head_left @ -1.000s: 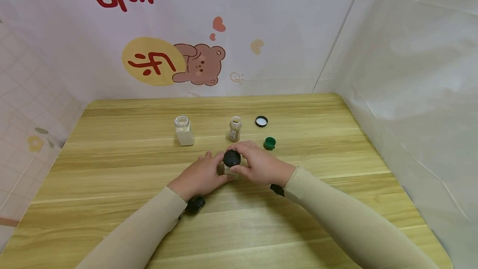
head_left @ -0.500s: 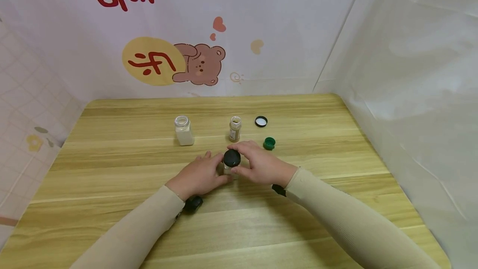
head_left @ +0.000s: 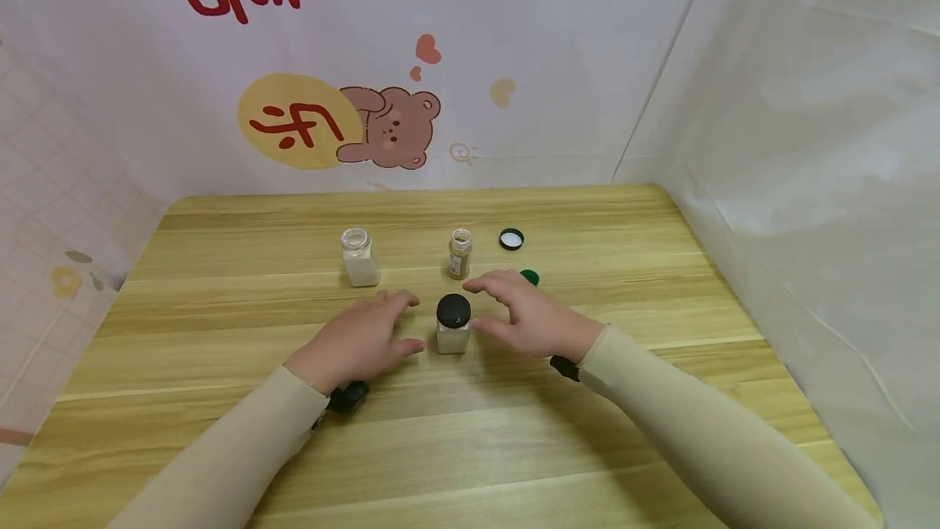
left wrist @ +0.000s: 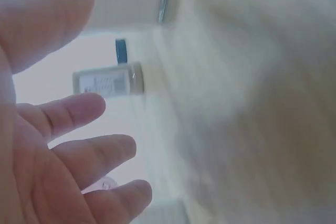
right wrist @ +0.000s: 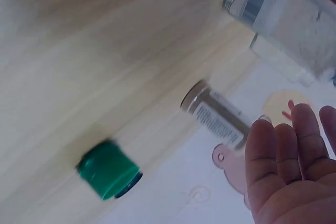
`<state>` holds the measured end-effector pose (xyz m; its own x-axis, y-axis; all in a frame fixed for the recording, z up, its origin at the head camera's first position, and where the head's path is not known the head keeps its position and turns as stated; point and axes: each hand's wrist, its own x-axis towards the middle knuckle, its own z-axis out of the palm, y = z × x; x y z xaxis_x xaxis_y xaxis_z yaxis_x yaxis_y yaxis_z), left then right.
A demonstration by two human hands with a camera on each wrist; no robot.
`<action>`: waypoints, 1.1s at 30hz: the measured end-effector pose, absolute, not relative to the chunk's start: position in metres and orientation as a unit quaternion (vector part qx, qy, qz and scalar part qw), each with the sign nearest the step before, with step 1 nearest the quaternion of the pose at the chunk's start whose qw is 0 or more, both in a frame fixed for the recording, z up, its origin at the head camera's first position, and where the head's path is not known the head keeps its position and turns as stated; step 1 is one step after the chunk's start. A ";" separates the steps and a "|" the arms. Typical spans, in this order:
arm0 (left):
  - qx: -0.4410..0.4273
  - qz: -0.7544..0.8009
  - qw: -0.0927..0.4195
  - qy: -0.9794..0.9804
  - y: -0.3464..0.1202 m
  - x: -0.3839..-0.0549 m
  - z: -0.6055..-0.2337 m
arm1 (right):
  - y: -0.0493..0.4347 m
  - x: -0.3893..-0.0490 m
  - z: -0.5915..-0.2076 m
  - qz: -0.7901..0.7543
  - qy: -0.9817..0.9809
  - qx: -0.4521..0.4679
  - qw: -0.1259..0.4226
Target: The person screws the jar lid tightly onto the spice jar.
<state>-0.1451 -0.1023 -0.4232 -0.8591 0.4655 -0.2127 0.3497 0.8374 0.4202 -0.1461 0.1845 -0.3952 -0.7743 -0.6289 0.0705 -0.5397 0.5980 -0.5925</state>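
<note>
A square clear jar (head_left: 452,340) topped with a black lid (head_left: 454,310) stands upright between the two hands in the head view. Left of it is my left hand (head_left: 352,343), fingers spread and apart from the glass. On the other side my right hand (head_left: 539,318) has its fingers loosely curved, thumb tip right by the jar. Neither hand holds anything. The left wrist view has the jar (left wrist: 126,3) beyond the thumb, and the right wrist view shows the jar (right wrist: 286,19) with pale contents at upper right.
Behind stand an uncovered jar of white contents (head_left: 361,266) and a small uncovered bottle (head_left: 459,258) of brownish contents. A black lid (head_left: 512,239) lies upturned at the back. The green cap (head_left: 529,277) is partly behind my right hand. Fabric walls border the wooden table (head_left: 470,447).
Both hands have let go of the lidded jar and drawn apart, the left hand leftward and the right hand rightward. The jar stays in place with its black lid on.
</note>
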 end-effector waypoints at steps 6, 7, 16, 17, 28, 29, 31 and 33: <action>0.216 0.179 0.127 0.952 -0.124 -0.145 -0.411 | 0.197 -0.150 -0.391 -0.324 0.893 -0.307 0.053; 0.215 0.178 0.121 0.953 -0.127 -0.145 -0.409 | 0.199 -0.151 -0.391 -0.323 0.895 -0.305 0.047; 0.188 0.163 0.069 0.966 -0.157 -0.150 -0.398 | 0.214 -0.164 -0.394 -0.304 0.920 -0.247 0.019; 0.183 0.160 0.064 0.968 -0.160 -0.151 -0.398 | 0.216 -0.166 -0.395 -0.302 0.922 -0.241 0.017; 0.120 0.152 0.040 0.980 -0.187 -0.164 -0.400 | 0.226 -0.184 -0.405 -0.276 0.941 -0.195 -0.018; 0.117 0.152 0.041 0.981 -0.189 -0.165 -0.401 | 0.227 -0.186 -0.406 -0.271 0.943 -0.194 -0.019; 0.116 0.153 0.041 0.981 -0.192 -0.169 -0.403 | 0.229 -0.189 -0.407 -0.261 0.946 -0.189 -0.017; 0.118 0.149 0.041 0.981 -0.194 -0.172 -0.406 | 0.231 -0.193 -0.407 -0.254 0.950 -0.183 -0.012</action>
<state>-0.1717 -0.1945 -0.4055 -0.9689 0.2432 -0.0453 0.2187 0.9278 0.3023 -0.1928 0.2309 -0.4068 -0.9327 -0.3419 0.1151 -0.3536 0.8034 -0.4790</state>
